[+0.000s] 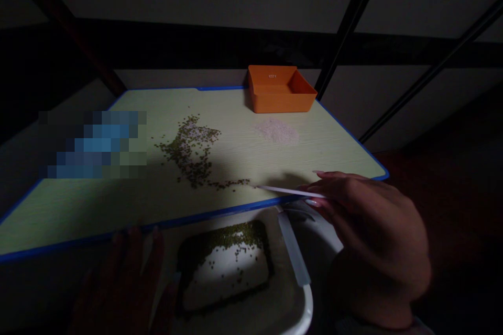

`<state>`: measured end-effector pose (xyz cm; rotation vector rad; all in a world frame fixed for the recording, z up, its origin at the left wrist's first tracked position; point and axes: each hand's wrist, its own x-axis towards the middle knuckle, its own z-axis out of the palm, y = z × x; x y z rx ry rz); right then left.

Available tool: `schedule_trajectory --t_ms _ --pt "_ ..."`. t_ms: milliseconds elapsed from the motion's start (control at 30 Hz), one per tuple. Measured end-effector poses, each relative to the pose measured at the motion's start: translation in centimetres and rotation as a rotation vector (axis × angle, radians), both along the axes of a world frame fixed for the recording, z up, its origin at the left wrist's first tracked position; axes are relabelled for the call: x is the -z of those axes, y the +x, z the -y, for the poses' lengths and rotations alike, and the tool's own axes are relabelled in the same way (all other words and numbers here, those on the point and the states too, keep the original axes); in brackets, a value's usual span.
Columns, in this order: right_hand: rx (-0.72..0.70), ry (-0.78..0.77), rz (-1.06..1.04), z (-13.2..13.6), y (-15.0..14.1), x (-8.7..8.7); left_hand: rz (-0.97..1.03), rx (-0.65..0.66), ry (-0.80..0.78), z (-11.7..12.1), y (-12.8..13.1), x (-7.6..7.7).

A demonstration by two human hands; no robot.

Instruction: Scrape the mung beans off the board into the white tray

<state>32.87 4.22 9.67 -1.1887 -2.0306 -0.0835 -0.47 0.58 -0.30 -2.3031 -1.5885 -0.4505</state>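
My right hand (365,230) pinches a thin white stick (288,191) at the right front edge of the table. The stick's tip points left at a trail of small green beans (231,184). That trail joins a wider scatter of beans mixed with pale grains (192,149) left of the middle. My left hand (129,277) lies in deep shadow at the front edge, fingers stretched and apart. Beside its thumb is a clear plastic container (291,298) below the edge, with green beans (236,235) inside. Whether the left hand touches the container I cannot tell.
A pile of pale, rice-like grains (278,132) lies right of the beans. Behind it stands an orange open box (283,102) at the back right. The light table (129,193) has a raised blue edge. A blurred blue patch (102,138) covers the left side. Cabinet panels stand behind.
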Motion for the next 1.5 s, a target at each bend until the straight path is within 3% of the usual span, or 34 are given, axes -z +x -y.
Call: schedule_trajectory --t_ms 233,700,900,1167,1500 --pt "0.007 -0.005 0.040 0.6 -0.2 -0.5 0.016 0.008 -0.004 0.4 -0.4 0.4" --pt "-0.114 -0.023 0.047 1.7 -1.9 -0.4 0.023 -0.023 -0.014 0.3 -0.1 -0.1" --pt "-0.044 -0.010 0.072 1.9 -1.3 -0.5 0.040 -0.037 -0.029 0.2 0.0 0.0" --pt "-0.088 0.037 0.172 1.4 -1.7 -0.2 0.008 -0.017 -0.010 0.3 -0.4 0.2" --pt "-0.028 0.052 0.258 0.8 -1.7 -0.4 0.014 0.012 0.015 0.0 -0.2 0.3"
